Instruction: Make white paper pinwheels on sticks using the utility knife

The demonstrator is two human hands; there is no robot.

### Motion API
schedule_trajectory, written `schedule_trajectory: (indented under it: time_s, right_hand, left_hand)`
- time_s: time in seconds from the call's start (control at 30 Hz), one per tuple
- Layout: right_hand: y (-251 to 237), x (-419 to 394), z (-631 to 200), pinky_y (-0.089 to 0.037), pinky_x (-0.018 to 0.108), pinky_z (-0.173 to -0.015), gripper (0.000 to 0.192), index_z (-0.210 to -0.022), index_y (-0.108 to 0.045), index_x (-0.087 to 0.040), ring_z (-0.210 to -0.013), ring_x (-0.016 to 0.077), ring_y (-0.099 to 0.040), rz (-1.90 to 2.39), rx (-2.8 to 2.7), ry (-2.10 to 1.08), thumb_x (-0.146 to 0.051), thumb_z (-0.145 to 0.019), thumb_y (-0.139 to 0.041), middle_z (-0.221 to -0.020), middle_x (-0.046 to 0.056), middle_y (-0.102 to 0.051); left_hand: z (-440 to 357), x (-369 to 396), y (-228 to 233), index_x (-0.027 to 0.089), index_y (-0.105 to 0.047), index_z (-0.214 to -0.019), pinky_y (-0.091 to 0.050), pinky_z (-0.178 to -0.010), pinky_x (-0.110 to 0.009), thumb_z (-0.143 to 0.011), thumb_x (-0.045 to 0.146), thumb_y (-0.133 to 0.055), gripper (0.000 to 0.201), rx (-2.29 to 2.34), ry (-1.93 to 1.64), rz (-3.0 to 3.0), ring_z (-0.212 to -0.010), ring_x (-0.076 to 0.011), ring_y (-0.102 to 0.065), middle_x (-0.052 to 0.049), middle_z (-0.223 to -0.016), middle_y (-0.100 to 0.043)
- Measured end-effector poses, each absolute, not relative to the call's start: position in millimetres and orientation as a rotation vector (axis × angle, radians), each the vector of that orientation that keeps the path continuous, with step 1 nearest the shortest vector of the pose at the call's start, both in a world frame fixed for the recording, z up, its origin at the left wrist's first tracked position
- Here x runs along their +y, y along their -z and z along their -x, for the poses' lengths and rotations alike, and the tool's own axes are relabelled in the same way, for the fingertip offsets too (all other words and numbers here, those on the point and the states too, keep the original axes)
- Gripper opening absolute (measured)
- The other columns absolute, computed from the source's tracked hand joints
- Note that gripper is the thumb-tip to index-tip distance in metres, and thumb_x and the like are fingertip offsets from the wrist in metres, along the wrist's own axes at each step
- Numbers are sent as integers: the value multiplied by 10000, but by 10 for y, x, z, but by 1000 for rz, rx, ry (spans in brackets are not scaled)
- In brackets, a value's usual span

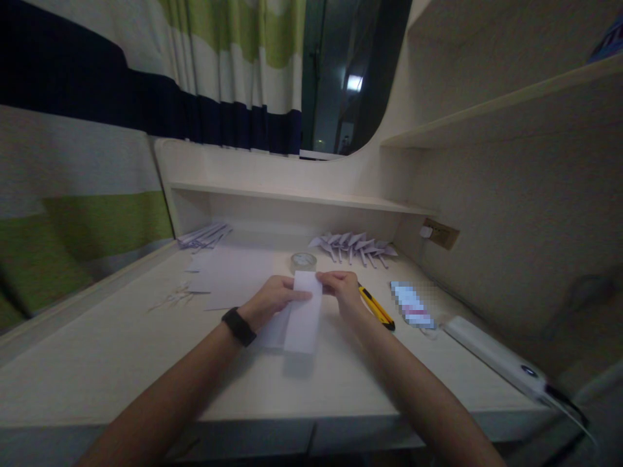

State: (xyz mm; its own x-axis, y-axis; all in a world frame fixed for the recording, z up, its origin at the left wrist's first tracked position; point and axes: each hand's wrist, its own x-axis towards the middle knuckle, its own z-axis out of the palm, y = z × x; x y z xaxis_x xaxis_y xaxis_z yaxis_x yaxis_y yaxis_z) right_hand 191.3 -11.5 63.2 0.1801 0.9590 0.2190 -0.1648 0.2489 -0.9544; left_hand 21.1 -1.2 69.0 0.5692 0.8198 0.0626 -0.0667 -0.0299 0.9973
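Between my hands, above the desk, is a folded white sheet of paper (pixel 304 324). My left hand (pixel 275 299) grips its left side, thumb lying across the front and a dark watch on the wrist. At the upper right corner my right hand (pixel 341 285) pinches the paper's edge. Another white sheet (pixel 272 334) shows just left of and behind the folded one. A roll of clear tape (pixel 302 261) stands right behind the paper. Beside my right forearm lies a yellow and black utility knife (pixel 377 306).
White sheets (pixel 238 263) and rolled paper sticks (pixel 204 235) lie at the back left, thin scraps (pixel 175 295) nearer. Several paper pinwheels (pixel 355 246) lie at the back right. A phone (pixel 413 305) and a long white device with a cord (pixel 494 353) are on the right.
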Motion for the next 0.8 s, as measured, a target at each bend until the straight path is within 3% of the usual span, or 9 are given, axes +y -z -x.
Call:
schedule_trajectory:
  time_s: [0.3, 0.8]
  right_hand:
    - [-566, -105, -1862, -526, 300, -556, 389, -579, -694, -117, -511, 153, -613, 1053, -1168, -1105, -486, -514, -799, -568, 65, -668]
    - [-590, -163, -1885, -503, 238, -503, 236, -672, -694, -101, -517, 137, -616, 1144, -1228, -1327, -330, -637, -742, -644, 83, -696]
  left_hand:
    - [-213, 63, -659, 86, -720, -770, -435, -516, -246, -620, 238, -770, 219, 843, -997, -1347, -574, -158, -610, -93, -719, -708]
    - [-200, 77, -672, 86, -693, -720, -433, -483, -249, -627, 208, -759, 167, 890, -998, -1269, -534, -156, -601, -88, -671, -695]
